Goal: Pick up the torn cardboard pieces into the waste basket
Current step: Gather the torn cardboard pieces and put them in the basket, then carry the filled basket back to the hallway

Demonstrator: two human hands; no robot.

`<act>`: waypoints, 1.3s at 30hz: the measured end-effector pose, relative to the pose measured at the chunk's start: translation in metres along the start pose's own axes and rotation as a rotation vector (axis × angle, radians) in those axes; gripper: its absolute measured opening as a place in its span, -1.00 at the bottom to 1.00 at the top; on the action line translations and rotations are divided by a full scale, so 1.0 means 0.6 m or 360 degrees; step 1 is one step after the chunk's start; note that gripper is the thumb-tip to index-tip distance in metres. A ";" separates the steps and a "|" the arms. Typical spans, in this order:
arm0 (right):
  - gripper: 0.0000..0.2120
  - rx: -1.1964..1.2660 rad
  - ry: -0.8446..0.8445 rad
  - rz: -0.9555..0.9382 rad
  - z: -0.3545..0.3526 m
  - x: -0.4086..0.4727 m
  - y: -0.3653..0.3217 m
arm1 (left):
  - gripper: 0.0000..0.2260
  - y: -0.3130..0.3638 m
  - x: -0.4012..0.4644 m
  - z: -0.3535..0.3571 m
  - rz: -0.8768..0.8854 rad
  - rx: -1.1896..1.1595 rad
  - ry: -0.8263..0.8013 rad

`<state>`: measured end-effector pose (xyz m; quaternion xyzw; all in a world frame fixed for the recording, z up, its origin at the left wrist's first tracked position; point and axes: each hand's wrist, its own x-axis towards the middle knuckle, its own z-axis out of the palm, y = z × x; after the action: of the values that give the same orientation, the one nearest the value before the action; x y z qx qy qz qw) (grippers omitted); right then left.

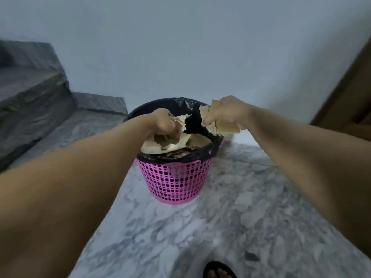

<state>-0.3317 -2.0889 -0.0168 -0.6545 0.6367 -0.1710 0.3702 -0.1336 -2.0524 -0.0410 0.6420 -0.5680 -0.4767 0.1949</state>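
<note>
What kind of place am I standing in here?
Probably the foot of an indoor stairwell in a home: grey stone steps rise at the left, the marble floor meets a plain wall, and a pink waste basket stands there.

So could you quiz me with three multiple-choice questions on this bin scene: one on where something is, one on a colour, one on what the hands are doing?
1. Where is the waste basket?
A) on the marble floor
B) on the steps
C) on a table

2. What colour is the basket's mesh wall?
A) green
B) pink
C) white

3. What are the hands doing?
A) both empty
B) only one holds cardboard
C) each holds torn cardboard

Answers:
1 A, it stands on the floor beside the steps.
2 B, pink mesh under a black liner.
3 C, left hand and right hand each have a grip on cardboard pieces over the basket.
</note>
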 end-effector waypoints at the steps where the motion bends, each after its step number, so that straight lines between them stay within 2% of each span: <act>1: -0.47 0.0029 -0.0037 0.0038 0.012 0.039 -0.007 | -0.69 -0.008 0.019 -0.015 -0.0061 0.0048 0.0047; 5: -0.49 0.0066 -0.0047 0.0075 0.081 0.134 -0.041 | -0.74 -0.039 0.098 -0.047 -0.0323 0.0123 0.0370; 6: -0.35 0.0132 -0.0068 0.0063 0.098 0.160 -0.050 | -0.60 -0.050 0.120 -0.058 -0.0377 0.0110 0.0450; 8: 0.06 0.0200 -0.0177 0.0090 0.126 0.204 -0.047 | -0.20 -0.063 0.147 -0.069 -0.0463 0.0119 0.0520; 9: 0.17 0.0205 -0.0184 0.0117 0.131 0.213 -0.044 | -0.11 -0.069 0.153 -0.070 -0.0478 0.0182 0.0536; 10: 0.16 0.0288 -0.0161 0.0167 0.129 0.218 -0.037 | -0.10 -0.071 0.154 -0.069 -0.0494 0.0292 0.0551; 13: -0.24 0.0235 -0.0262 0.0256 0.110 0.219 -0.026 | -0.18 -0.081 0.150 -0.063 -0.0487 0.0655 0.0524; 15: -0.61 -0.0089 -0.0251 0.0188 0.092 0.211 -0.017 | -0.17 -0.082 0.135 -0.051 -0.0455 0.0787 0.0372; 16: -0.73 -0.0257 -0.0310 0.0147 0.083 0.204 -0.016 | -0.16 -0.086 0.126 -0.043 -0.0494 0.0806 0.0297; 20: -0.74 -0.0791 -0.0882 -0.0012 0.069 0.175 -0.002 | -0.12 -0.102 0.105 -0.001 -0.0992 0.0677 0.0014; 22: -0.84 -0.0840 -0.0980 -0.0094 0.067 0.166 0.000 | -0.18 -0.100 0.103 0.007 -0.1044 0.0557 -0.0054; 24: -0.75 -0.0725 -0.0792 -0.0170 0.065 0.156 0.008 | -0.18 -0.096 0.102 0.015 -0.1067 0.0326 -0.0110; 26: -0.67 -0.0733 -0.0357 -0.0304 0.058 0.150 0.021 | -0.22 -0.082 0.096 0.021 -0.1032 0.0122 -0.0079; 27: -0.63 -0.0787 -0.0152 -0.0399 0.057 0.148 0.028 | -0.29 -0.077 0.088 0.021 -0.0964 0.0138 0.0048; 28: -0.58 -0.0828 -0.0009 -0.0440 0.054 0.150 0.033 | -0.40 -0.070 0.080 0.014 -0.0872 0.0289 0.0241; 30: -0.45 -0.0874 0.0097 -0.0329 0.044 0.153 0.028 | -0.62 -0.066 0.066 -0.008 -0.0678 0.0839 0.0654; 32: -0.35 -0.0875 0.0121 -0.0145 0.030 0.158 0.017 | -0.70 -0.072 0.059 -0.031 -0.0575 0.1137 0.0992; 35: -0.35 -0.0667 0.0140 0.0128 0.015 0.158 0.002 | -0.68 -0.067 0.046 -0.046 -0.0815 0.0894 0.1249; 37: -0.41 -0.0380 0.0101 0.0493 0.013 0.154 0.005 | -0.57 -0.059 0.033 -0.045 -0.1114 0.0501 0.1210; 39: -0.58 -0.0090 -0.0003 0.0876 0.015 0.149 0.016 | -0.55 -0.067 0.022 -0.042 -0.1391 0.0081 0.1125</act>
<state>-0.3206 -2.1715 -0.0520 -0.4671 0.7947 -0.0455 0.3849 -0.0919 -2.0608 -0.0664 0.9428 -0.1607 -0.2551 0.1422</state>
